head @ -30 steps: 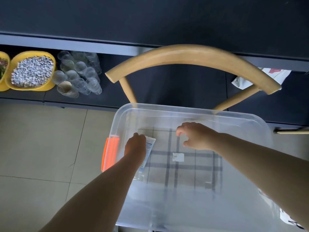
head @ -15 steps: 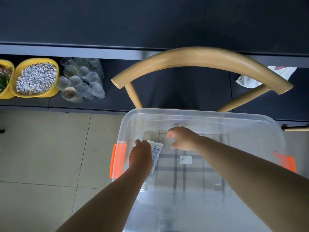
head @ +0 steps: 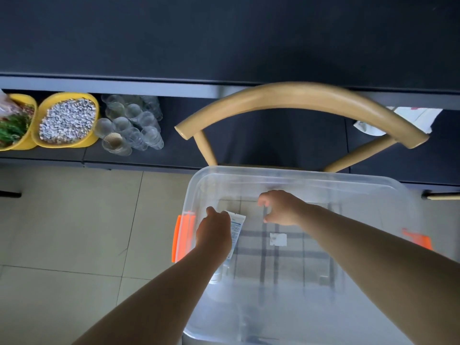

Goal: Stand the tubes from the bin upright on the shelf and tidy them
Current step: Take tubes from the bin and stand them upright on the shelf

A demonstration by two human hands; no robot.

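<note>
A clear plastic bin (head: 298, 171) with orange latches sits on a chair in front of a low dark shelf (head: 174, 148). One white tube (head: 237, 224) with blue print lies at the bin's left side, its flat end pointing toward the shelf. My left hand (head: 214, 232) lies over the tube with its fingers curled down round it; most of the tube is hidden beneath the hand. My right hand (head: 281, 207) hovers inside the bin, right of the tube, with loosely curled fingers and nothing visible in it.
A curved wooden chair back (head: 298, 95) rises between the bin and the shelf. On the shelf at left stand two yellow bowls (head: 67, 120) and several clear glasses (head: 132, 125); a white bag (head: 398, 118) lies at right. A small white label (head: 278, 239) lies in the bin.
My right hand has moved left inside the bin, closer to the tube. My left hand has stayed on the tube. The view has shifted slightly.
</note>
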